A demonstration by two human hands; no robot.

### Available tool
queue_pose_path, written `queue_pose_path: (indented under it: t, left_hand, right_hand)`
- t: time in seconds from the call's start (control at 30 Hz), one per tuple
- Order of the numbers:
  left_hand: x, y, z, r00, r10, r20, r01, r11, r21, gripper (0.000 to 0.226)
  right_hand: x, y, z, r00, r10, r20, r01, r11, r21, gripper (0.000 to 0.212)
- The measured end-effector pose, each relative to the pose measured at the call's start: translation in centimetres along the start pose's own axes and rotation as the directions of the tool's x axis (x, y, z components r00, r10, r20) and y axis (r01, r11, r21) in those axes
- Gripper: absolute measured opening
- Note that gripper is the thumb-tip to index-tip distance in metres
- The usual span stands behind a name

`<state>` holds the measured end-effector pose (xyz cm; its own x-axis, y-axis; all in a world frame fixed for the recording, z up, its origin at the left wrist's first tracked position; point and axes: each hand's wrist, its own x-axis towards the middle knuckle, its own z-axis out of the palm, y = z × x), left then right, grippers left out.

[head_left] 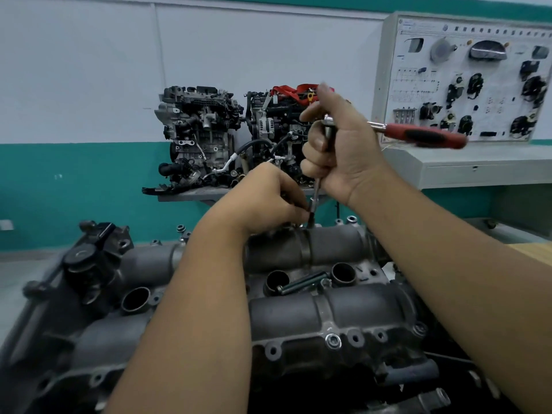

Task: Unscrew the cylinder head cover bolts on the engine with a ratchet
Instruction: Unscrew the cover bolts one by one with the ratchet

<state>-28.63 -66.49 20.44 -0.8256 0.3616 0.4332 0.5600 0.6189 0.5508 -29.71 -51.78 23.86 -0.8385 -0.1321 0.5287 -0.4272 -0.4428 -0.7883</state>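
— Nearest to the camera, what is lying there?

— Both forearms are reaching forward over the cylinder head cover (pixel 298 318), which is filling the lower part of the head view. It is grey cast metal with 2 long rounded humps running left to right, and round open wells are sitting between them.

— Is something resting on the cover?

— Yes, 1 loose bolt (pixel 301 282) is lying on its side between 2 of the wells, near the middle.

— What is the right hand doing?

— The right hand (pixel 337 150) is raised above the cover, with its fingers curling around the head of the ratchet (pixel 418 134) and the top of the extension bar (pixel 316 189). The red and black handle is pointing out to the right and is looking blurred.

— And the left hand?

— The left hand (pixel 268 198) is lower, at the far edge of the cover. Its fingertips are pinching the socket (pixel 310 215) at the bottom end of the bar, just above the far hump. I cannot tell if the socket is sitting on a bolt.

— What is standing behind?

— 2 engines (pixel 206 135) are sitting on a shelf at the white and teal wall, and a training board (pixel 466 79) with car parts is standing at the right.
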Motion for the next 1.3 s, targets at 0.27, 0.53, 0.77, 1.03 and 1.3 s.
queue_pose_path:
  t: [0.27,0.53,0.77,1.03,1.3]
  left_hand:
    - [0.2,-0.3,0.2,0.998,0.048,-0.032,-0.044,0.992,0.115,0.024]
    - [0.4,0.1,0.6,0.995,0.091,-0.048,-0.080,0.979,0.188,0.023]
    - [0.3,-0.3,0.8,0.993,0.104,-0.060,-0.093,0.982,0.161,0.033]
    - [0.0,-0.4,0.5,0.988,0.108,-0.111,-0.102,0.993,0.063,0.019]
    - [0.0,-0.2,0.8,0.984,0.046,-0.175,-0.030,0.995,0.092,0.030]
  right_hand:
    - [1.3,0.1,0.8,0.973,0.109,0.201,-0.122,0.991,0.051,0.039]
    - [0.6,0.3,0.1,0.984,0.014,0.177,-0.043,0.986,0.163,0.042]
    - [0.4,0.8,0.0,0.970,-0.044,0.240,-0.003,0.981,0.192,0.054]
    - [0.5,0.9,1.1,0.976,-0.066,0.208,0.032,0.986,0.163,0.059]
    - [-0.2,1.2,1.4,0.989,-0.068,0.134,0.080,0.993,-0.083,0.069]
